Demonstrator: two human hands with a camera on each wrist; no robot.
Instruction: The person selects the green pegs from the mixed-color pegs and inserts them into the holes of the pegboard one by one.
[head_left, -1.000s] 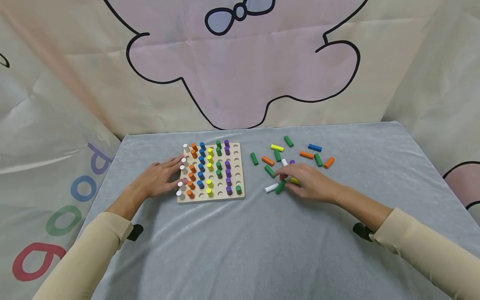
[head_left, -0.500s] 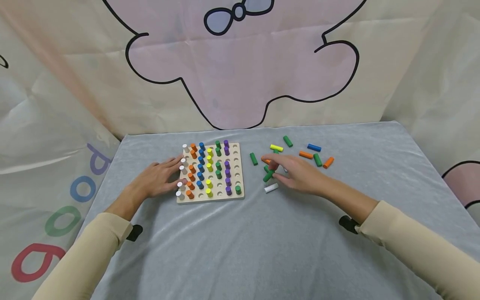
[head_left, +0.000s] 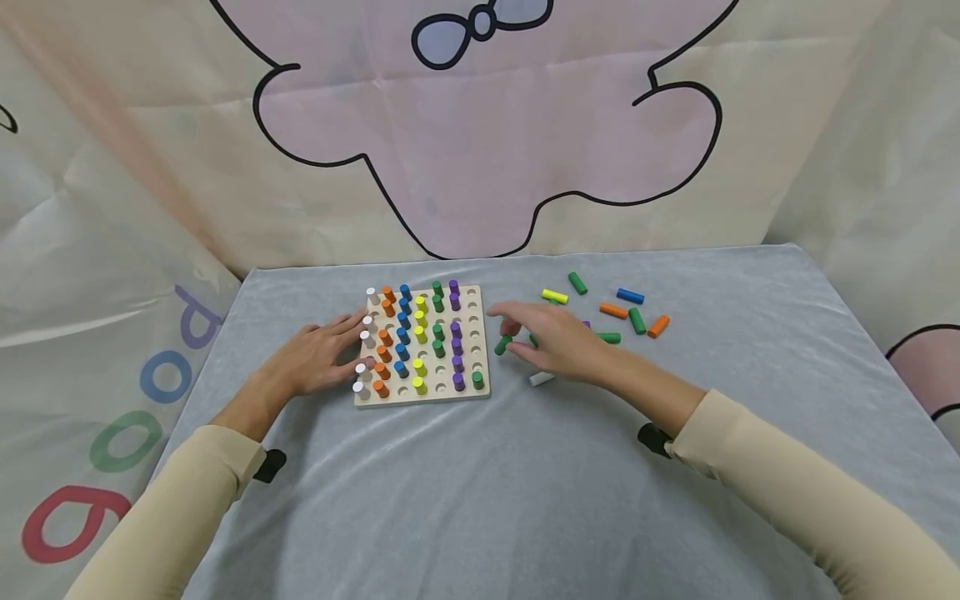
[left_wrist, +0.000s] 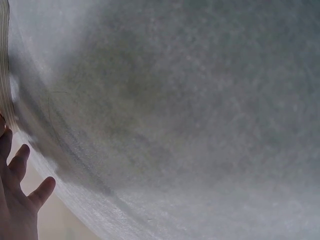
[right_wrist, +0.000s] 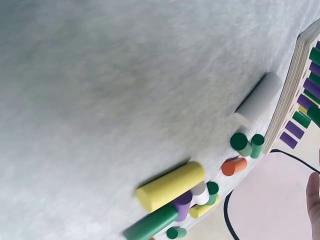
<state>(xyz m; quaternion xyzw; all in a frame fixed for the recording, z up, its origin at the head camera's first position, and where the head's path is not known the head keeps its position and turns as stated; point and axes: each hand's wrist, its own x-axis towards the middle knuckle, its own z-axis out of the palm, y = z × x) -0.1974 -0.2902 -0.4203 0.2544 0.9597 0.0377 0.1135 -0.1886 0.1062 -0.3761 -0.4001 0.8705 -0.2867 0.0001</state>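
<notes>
A light wooden pegboard [head_left: 450, 397] lies on the cloth in the head view, with upright pegs in white, orange, blue, yellow, green and purple columns. My left hand [head_left: 318, 358] rests along its left edge, fingers extended beside the white pegs; the left wrist view catches the fingers [left_wrist: 20, 162] at the board's side. Between thumb and fingers my right hand [head_left: 558, 340] pinches a green peg [head_left: 503, 344], just off the board's right edge. A white peg [head_left: 542, 379] lies on the cloth below that hand. Other loose pegs are partly hidden behind it.
Loose pegs are scattered right of the board, among them a blue peg [head_left: 631, 296], an orange peg [head_left: 658, 326] and a green peg [head_left: 577, 283]. In the right wrist view a yellow peg [right_wrist: 171, 186] lies close. Grey cloth [head_left: 450, 500] covers the table; a printed curtain hangs behind.
My right hand has moved left from the loose pegs toward the board's right edge, carrying the green peg. The left hand and the board have stayed in place.
</notes>
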